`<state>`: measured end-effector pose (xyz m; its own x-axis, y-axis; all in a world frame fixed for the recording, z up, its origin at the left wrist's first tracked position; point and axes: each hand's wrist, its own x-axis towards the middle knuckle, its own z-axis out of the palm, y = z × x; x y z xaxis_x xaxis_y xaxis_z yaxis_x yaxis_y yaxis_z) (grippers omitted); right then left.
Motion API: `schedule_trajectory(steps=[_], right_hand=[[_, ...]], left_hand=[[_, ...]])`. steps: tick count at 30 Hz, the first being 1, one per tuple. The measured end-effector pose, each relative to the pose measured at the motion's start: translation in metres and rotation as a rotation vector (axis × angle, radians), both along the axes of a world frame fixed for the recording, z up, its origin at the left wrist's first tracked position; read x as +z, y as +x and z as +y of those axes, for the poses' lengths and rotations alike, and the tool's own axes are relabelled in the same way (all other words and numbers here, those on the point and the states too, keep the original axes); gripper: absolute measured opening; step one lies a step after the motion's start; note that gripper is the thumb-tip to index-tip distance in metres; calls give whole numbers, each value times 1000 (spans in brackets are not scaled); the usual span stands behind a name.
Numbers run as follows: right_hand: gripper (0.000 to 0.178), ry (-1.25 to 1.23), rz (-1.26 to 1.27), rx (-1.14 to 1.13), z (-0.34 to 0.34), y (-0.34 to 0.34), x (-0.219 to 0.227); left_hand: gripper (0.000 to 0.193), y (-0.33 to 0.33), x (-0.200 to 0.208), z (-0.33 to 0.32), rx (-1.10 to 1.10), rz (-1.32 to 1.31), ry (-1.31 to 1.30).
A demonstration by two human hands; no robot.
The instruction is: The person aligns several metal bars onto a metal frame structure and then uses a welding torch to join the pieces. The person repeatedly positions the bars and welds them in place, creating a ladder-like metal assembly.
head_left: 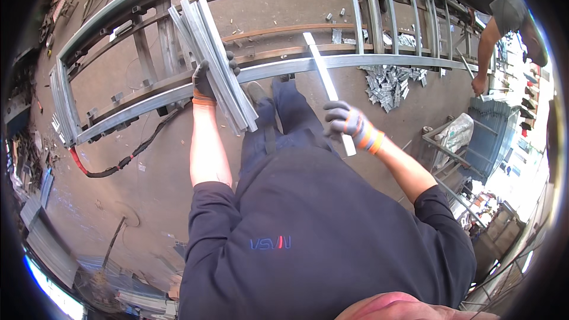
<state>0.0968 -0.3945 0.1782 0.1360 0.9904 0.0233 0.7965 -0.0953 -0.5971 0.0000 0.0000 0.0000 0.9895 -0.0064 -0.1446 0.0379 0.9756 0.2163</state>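
My left hand (pixel 204 83), in a dark glove with an orange cuff, is closed around a bundle of long grey metal bars (pixel 220 65). The bundle slants over the near rail of a large metal frame (pixel 267 70); whether it rests on the rail I cannot tell. My right hand (pixel 349 123), in a grey and orange glove, grips one single bright metal bar (pixel 323 74) near its lower end. That bar's far part crosses above the same rail. Fingertips of the left glove show on the bundle's far side.
A heap of small metal pieces (pixel 388 86) lies on the floor beyond the rail's right part. Another person (pixel 495 0) bends over the frame's far right end. A rack with bluish metal lengths (pixel 489 133) stands at right. A dark cable (pixel 106 172) hangs from the frame's left corner.
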Motion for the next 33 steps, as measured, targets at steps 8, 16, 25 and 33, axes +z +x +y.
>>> schedule_trajectory(steps=[8, 16, 25, 33], right_hand=[[9, 91, 30, -241, 72, 173, 0], [9, 187, -42, -1, 21, 80, -10], [29, 364, 487, -631, 57, 221, 23], [27, 232, 854, -849, 109, 246, 60]], left_hand=[[83, -10, 10, 4, -26, 91, 45], [87, -1, 9, 7, 26, 76, 87], [95, 1, 9, 3, 15, 137, 107], [97, 1, 14, -2, 34, 169, 147]])
